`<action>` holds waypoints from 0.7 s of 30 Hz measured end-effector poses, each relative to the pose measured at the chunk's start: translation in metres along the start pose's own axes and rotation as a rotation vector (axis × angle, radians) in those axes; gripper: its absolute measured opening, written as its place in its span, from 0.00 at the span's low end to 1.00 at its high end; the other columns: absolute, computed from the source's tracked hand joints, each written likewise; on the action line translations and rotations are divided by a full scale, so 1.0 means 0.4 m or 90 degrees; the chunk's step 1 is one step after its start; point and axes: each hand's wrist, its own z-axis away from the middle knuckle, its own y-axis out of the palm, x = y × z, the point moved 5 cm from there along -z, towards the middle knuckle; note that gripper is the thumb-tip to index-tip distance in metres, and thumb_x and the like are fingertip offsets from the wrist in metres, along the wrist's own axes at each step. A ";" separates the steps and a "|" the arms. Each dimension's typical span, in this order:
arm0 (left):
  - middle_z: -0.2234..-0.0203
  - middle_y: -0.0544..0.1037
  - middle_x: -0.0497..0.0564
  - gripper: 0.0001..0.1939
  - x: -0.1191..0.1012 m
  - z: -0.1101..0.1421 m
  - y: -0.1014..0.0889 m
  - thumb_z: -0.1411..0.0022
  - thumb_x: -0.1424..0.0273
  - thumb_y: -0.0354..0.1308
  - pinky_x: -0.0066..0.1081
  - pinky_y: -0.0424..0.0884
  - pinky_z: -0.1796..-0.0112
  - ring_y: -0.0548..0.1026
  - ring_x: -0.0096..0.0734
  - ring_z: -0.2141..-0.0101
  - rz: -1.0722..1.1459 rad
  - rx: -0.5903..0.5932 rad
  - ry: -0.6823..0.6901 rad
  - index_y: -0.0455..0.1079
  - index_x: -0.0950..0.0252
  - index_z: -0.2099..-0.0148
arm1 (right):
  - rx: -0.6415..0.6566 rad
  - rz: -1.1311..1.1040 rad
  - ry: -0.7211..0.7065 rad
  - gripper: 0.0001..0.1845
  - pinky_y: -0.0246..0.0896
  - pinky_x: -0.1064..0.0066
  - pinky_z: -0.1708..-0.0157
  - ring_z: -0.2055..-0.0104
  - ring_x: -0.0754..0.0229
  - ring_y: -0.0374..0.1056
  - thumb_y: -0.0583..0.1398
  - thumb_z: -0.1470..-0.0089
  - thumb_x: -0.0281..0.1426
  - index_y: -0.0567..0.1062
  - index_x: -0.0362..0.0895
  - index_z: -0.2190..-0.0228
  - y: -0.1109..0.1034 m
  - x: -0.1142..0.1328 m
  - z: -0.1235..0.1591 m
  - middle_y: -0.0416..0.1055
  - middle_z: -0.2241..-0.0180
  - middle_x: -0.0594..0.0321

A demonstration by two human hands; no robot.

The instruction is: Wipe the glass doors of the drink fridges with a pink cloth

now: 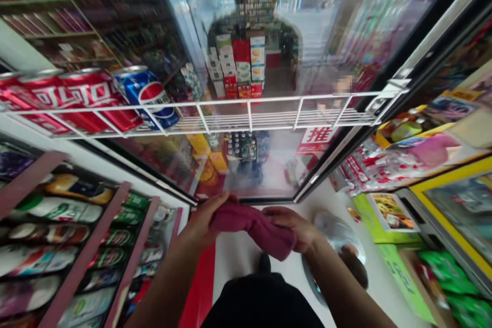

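One cloth [277, 238] is gripped by two hands, folded and bunched between them, over the floor [240, 256]. Its left end is pinched by the closed left hand [209, 220]; its right part is grasped by the curled fingers of the right hand [295, 225]. In view, it is seen just below the bottom edge of one glass door [246, 200]. One wire rack [249, 118] is fixed across the door. At its left end, three red cans [86, 100] can be counted and one blue can [148, 96] is set beside them; from there to the right end, the rack is left bare. One sign [317, 135] is seen on the glass. Four pink shelf edges [92, 246] are counted at the left, with bottles [61, 209] lined up among them, too blurred to be counted surely. Open floor is left between the red strip [200, 287] and one round metal basin [334, 230], which is partly covered by the right forearm.
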 end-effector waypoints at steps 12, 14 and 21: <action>0.61 0.84 0.50 0.26 0.281 0.133 -0.092 0.50 0.59 0.82 0.34 0.75 0.56 0.80 0.33 0.62 0.162 -0.110 -0.077 0.79 0.64 0.53 | -0.004 0.150 -0.027 0.27 0.54 0.69 0.68 0.69 0.62 0.64 0.76 0.51 0.53 0.81 0.43 0.66 -0.007 -0.235 -0.008 0.75 0.70 0.65; 0.61 0.84 0.48 0.26 0.273 0.147 -0.112 0.49 0.58 0.81 0.32 0.73 0.58 0.79 0.31 0.62 0.166 -0.129 -0.053 0.78 0.63 0.53 | -0.023 0.200 -0.057 0.25 0.52 0.70 0.69 0.69 0.63 0.62 0.79 0.55 0.48 0.80 0.43 0.67 0.011 -0.245 -0.027 0.74 0.72 0.68; 0.62 0.85 0.54 0.26 0.311 0.231 -0.161 0.53 0.58 0.83 0.36 0.74 0.57 0.79 0.36 0.61 0.140 -0.139 -0.083 0.80 0.66 0.56 | -0.079 0.189 -0.093 0.24 0.52 0.70 0.69 0.71 0.64 0.60 0.77 0.56 0.47 0.76 0.45 0.68 0.086 -0.314 -0.049 0.72 0.73 0.69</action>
